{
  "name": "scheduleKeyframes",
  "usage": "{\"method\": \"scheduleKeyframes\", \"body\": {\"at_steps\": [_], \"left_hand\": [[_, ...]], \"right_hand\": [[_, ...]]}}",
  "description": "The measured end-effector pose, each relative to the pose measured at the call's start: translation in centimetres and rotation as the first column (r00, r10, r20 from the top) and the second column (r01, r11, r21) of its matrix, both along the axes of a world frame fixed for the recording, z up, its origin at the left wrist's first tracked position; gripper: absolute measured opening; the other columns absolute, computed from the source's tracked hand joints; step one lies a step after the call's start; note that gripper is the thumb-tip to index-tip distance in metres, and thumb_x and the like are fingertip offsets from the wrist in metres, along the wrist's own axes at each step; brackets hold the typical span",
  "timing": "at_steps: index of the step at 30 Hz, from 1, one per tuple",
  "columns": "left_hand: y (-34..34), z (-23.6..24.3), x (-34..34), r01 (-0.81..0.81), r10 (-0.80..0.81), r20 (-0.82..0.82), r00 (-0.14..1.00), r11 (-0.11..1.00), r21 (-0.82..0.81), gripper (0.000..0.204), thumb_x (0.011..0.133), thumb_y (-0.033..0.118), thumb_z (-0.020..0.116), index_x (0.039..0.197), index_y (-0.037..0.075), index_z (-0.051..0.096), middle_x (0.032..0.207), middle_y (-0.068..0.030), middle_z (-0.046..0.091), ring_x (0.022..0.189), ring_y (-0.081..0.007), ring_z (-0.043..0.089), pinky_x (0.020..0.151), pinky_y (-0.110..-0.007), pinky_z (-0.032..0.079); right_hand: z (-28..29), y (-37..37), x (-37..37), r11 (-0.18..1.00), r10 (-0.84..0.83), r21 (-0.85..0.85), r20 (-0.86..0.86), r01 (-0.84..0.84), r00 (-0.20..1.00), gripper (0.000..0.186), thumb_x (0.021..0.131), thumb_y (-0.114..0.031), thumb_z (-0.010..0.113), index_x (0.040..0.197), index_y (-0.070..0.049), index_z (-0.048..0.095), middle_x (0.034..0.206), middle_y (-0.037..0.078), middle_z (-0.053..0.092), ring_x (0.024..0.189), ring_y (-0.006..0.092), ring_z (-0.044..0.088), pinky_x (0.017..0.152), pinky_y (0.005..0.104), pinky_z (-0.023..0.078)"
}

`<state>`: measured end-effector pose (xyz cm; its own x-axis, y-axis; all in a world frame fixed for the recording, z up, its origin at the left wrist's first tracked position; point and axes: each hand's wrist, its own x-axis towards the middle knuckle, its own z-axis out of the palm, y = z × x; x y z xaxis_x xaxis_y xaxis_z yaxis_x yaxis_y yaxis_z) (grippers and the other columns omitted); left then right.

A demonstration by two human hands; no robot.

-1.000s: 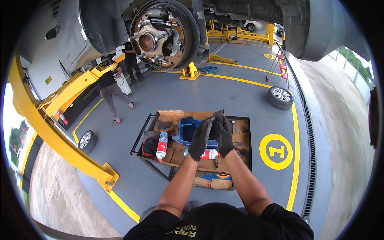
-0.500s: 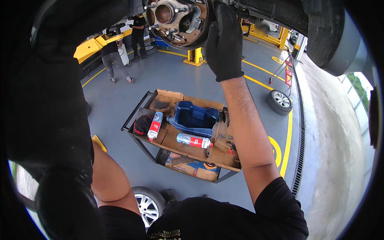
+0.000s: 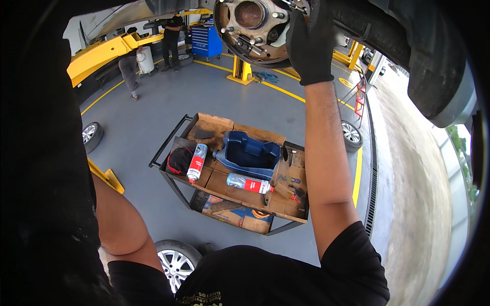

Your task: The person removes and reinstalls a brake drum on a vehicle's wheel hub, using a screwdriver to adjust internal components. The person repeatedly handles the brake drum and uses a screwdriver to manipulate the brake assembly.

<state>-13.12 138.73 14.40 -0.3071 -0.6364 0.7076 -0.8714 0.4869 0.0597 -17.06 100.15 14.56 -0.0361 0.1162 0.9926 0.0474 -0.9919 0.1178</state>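
At the top of the picture is a bare drum brake assembly (image 3: 255, 30), with a round rusty-centred hub, wheel studs, springs and curved shoes. My right hand (image 3: 312, 48), in a black glove, reaches up to its right rim, thumb against the edge and fingers upward. The fingertips run past the top edge, so their grip cannot be seen. My left forearm (image 3: 120, 217) rises at the lower left and disappears behind a large dark shape (image 3: 41, 153); that hand is hidden.
Below stands a cardboard-lined cart (image 3: 212, 191) with a cut blue jug (image 3: 250, 166), two spray cans (image 3: 197, 162) and a brush (image 3: 286, 192). Wheels (image 3: 176, 262) lie on the floor. Two people (image 3: 172, 38), a yellow lift arm (image 3: 112, 51) and a blue tool cabinet (image 3: 206, 41) are farther back.
The view has shifted, so the brake assembly and my right hand now appear farther right and higher. My right hand stays at the brake's right rim.
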Motion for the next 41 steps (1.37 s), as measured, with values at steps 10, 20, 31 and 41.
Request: {"method": "scheduleKeyframes", "body": {"at_steps": [10, 20, 31, 41], "left_hand": [[-13.5, 7.7, 4.1, -0.051, 0.037, -0.104, 0.994, 0.99, -0.13, 0.053, 0.098, 0.024, 0.073, 0.146, 0.004, 0.06, 0.141, -0.015, 0.066, 0.128, -0.0254, 0.064, 0.111, -0.039, 0.05], [-30.6, 7.8, 10.5, -0.157, 0.071, -0.164, 0.984, 0.78, -0.606, 0.039, 0.102, 0.016, 0.06, 0.137, -0.001, 0.067, 0.137, -0.0187, 0.069, 0.123, -0.0307, 0.067, 0.108, -0.042, 0.049], [-30.4, 7.4, 10.6, -0.124, 0.278, 0.109, 0.954, 0.699, -0.704, 0.025, 0.105, 0.017, 0.064, 0.12, -0.001, 0.071, 0.115, -0.0122, 0.071, 0.101, -0.0195, 0.068, 0.089, -0.034, 0.054], [-31.0, 6.9, 11.7, -0.205, 0.057, -0.29, 0.955, 0.835, -0.51, 0.027, 0.105, 0.02, 0.065, 0.124, 0.004, 0.073, 0.117, -0.0128, 0.071, 0.109, -0.027, 0.066, 0.097, -0.037, 0.051]], "right_hand": [[-0.5, -1.6, 0.4, 0.986, -0.153, -0.065, 0.049, 0.156, 0.987, 0.067, 0.092, -0.018, 0.065, 0.154, -0.002, 0.046, 0.154, 0.024, 0.049, 0.145, 0.0441, 0.046, 0.12, 0.0533, 0.037], [-0.1, 0.5, 0.1, 0.999, 0.004, 0.034, -0.012, -0.004, 1.0, 0.084, 0.095, -0.043, 0.068, 0.157, 0.005, 0.041, 0.16, 0.029, 0.041, 0.15, 0.0469, 0.04, 0.125, 0.0559, 0.032], [0.4, 1.8, 0.1, 0.985, 0.032, 0.167, 0.097, -0.048, 0.995, 0.085, 0.092, -0.051, 0.072, 0.153, 0.001, 0.046, 0.157, 0.028, 0.042, 0.147, 0.0461, 0.044, 0.12, 0.0543, 0.038], [0.0, 0.3, 1.0, 0.992, -0.007, 0.123, 0.118, -0.008, 0.993, 0.087, 0.091, -0.05, 0.072, 0.156, 0.0, 0.045, 0.162, 0.019, 0.042, 0.146, 0.0462, 0.045, 0.122, 0.0559, 0.037]]}}
